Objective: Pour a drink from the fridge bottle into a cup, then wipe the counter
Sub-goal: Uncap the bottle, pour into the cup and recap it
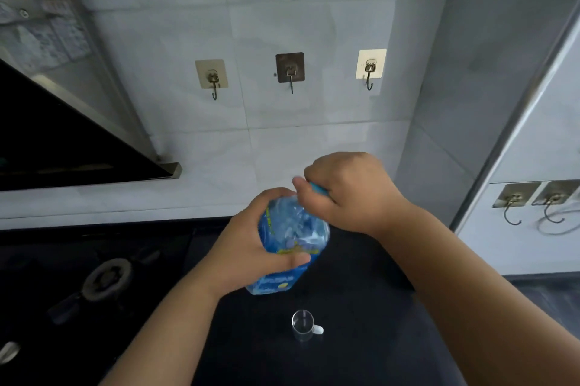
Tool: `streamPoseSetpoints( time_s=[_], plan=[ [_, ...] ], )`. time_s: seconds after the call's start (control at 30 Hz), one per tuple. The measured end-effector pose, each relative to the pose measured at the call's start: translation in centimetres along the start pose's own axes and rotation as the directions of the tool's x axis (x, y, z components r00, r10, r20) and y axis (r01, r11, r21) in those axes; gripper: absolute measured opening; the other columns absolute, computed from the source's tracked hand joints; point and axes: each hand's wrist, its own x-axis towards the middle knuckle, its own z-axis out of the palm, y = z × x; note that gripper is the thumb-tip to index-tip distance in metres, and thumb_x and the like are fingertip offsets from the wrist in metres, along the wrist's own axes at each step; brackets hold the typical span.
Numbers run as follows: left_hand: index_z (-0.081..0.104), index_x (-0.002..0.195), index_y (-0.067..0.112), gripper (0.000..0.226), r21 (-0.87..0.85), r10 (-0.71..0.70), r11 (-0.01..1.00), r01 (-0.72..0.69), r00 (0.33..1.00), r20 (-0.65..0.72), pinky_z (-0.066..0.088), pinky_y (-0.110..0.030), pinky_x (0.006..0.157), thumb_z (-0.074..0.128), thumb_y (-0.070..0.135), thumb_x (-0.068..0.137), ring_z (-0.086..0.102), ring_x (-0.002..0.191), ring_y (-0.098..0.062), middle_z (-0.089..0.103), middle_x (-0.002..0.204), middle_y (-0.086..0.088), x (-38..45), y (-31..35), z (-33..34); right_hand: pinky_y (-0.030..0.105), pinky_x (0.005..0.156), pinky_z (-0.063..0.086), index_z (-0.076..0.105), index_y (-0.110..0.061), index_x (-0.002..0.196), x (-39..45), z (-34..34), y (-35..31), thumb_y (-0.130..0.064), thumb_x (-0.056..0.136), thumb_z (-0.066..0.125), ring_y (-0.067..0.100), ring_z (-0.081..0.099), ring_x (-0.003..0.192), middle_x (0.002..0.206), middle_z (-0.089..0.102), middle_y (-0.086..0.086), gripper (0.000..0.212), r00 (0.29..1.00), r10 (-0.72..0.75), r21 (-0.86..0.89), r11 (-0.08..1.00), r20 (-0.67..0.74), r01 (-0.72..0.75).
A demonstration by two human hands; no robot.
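**Two hands on one bottle, cup waiting below**

One small clear cup (303,324) stands nearest on the dark tabletop (361,338), empty as far as I can tell, its handle to the right. It looks light and easy to tip; fragile if it is glass.

Just beyond it, the bottle (290,238) is held above the tabletop. Its blue, thin plastic wall will likely give under a squeeze, and if cold it may be slick; the mid-body is the sound place to hold. The left hand (251,247) does so, fingers (295,260) wrapped tight around the label.

Farther, the right hand (348,194) is closed over the blue cap (318,189), fingers curled together on it, apparently for unscrewing.
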Motion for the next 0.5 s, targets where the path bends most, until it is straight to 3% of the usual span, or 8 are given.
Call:
streamPoseSetpoints(
  time_s=[0.07, 0.13, 0.2, 0.23, 0.3, 0.4, 0.43, 0.5],
  plan=[
    [0.054, 0.13, 0.051, 0.082, -0.006, 0.017, 1.0, -0.016, 0.997, 0.069, 0.058, -0.046, 0.101, 0.099, 0.03, 0.065, 0.07, 0.117, -0.011, 0.07, 0.127, 0.012, -0.1, 0.1, -0.9, 0.032, 0.051, 0.029, 0.037, -0.018, 0.064, -0.1, 0.1, 0.7, -0.043, 0.103, 0.04, 0.021, 0.037, 0.053, 0.058, 0.037, -0.006, 0.046, 0.985, -0.168, 0.08, 0.982, -0.036, 0.171],
    [0.054, 0.128, 0.052, 0.079, 0.015, 0.016, 1.0, -0.016, 1.0, 0.004, 0.059, -0.041, 0.099, 0.098, 0.028, 0.067, 0.07, 0.113, -0.006, 0.07, 0.123, 0.017, -0.1, 0.3, -0.6, 0.031, 0.053, 0.03, 0.038, -0.02, 0.063, 0.1, -0.1, 0.0, -0.053, 0.101, 0.035, 0.019, 0.042, 0.054, 0.057, 0.042, -0.007, 0.051, 0.998, 0.056, 0.115, 0.992, 0.038, -0.06],
    [0.053, 0.126, 0.053, 0.075, 0.072, 0.033, 0.997, -0.027, 0.996, -0.088, 0.058, -0.034, 0.097, 0.097, 0.03, 0.069, 0.068, 0.11, 0.001, 0.068, 0.12, 0.026, -0.1, 0.4, -0.1, 0.03, 0.054, 0.032, 0.045, -0.016, 0.062, 0.5, -0.2, -1.1, -0.062, 0.099, 0.034, 0.018, 0.049, 0.056, 0.059, 0.051, -0.002, 0.06, 0.898, 0.395, -0.076, 0.919, 0.193, -0.388],
    [0.052, 0.126, 0.053, 0.075, 0.103, 0.045, 0.994, -0.033, 0.993, -0.11, 0.058, -0.033, 0.096, 0.096, 0.032, 0.069, 0.067, 0.11, 0.003, 0.067, 0.12, 0.028, -0.1, 0.3, 0.0, 0.03, 0.054, 0.032, 0.047, -0.015, 0.062, 0.6, 0.0, -1.1, -0.063, 0.099, 0.034, 0.018, 0.049, 0.057, 0.06, 0.052, -0.001, 0.062, 0.861, 0.455, -0.183, 0.888, 0.229, -0.421],
    [0.052, 0.126, 0.054, 0.076, 0.098, 0.053, 0.994, -0.043, 0.994, -0.1, 0.057, -0.032, 0.097, 0.096, 0.028, 0.069, 0.066, 0.113, 0.002, 0.066, 0.122, 0.027, 0.0, -0.1, -0.4, 0.031, 0.053, 0.03, 0.044, -0.016, 0.062, 0.5, 0.4, -1.1, -0.062, 0.1, 0.035, 0.02, 0.046, 0.056, 0.059, 0.048, -0.002, 0.061, 0.916, 0.351, -0.135, 0.935, 0.195, -0.329],
    [0.052, 0.127, 0.055, 0.081, 0.088, 0.062, 0.994, -0.063, 0.998, 0.012, 0.057, -0.028, 0.096, 0.099, 0.025, 0.068, 0.066, 0.116, 0.0, 0.067, 0.125, 0.024, -0.2, -0.1, -1.7, 0.034, 0.054, 0.033, 0.043, -0.016, 0.068, -0.3, 0.5, 0.1, -0.055, 0.103, 0.038, 0.019, 0.041, 0.057, 0.062, 0.04, -0.006, 0.052, 0.996, -0.081, 0.121, 0.99, 0.031, 0.076],
    [0.052, 0.127, 0.055, 0.081, 0.091, 0.061, 0.994, -0.063, 0.998, 0.026, 0.057, -0.027, 0.095, 0.099, 0.026, 0.068, 0.067, 0.115, -0.001, 0.068, 0.124, 0.024, -0.2, -0.1, -2.0, 0.034, 0.055, 0.037, 0.046, -0.016, 0.073, -0.6, 0.7, 0.5, -0.055, 0.104, 0.038, 0.018, 0.043, 0.06, 0.065, 0.043, -0.006, 0.05, 0.992, -0.118, 0.176, 0.978, 0.035, 0.11],
    [0.051, 0.127, 0.057, 0.08, 0.086, 0.047, 0.995, -0.046, 0.999, -0.007, 0.057, -0.027, 0.095, 0.099, 0.028, 0.068, 0.068, 0.113, 0.001, 0.068, 0.122, 0.026, -0.1, -0.1, -1.9, 0.034, 0.059, 0.044, 0.047, -0.022, 0.081, -0.5, 0.6, 0.2, -0.063, 0.103, 0.033, 0.014, 0.049, 0.062, 0.068, 0.05, -0.007, 0.049, 0.988, 0.039, 0.259, 0.963, 0.152, -0.078]
  ],
)
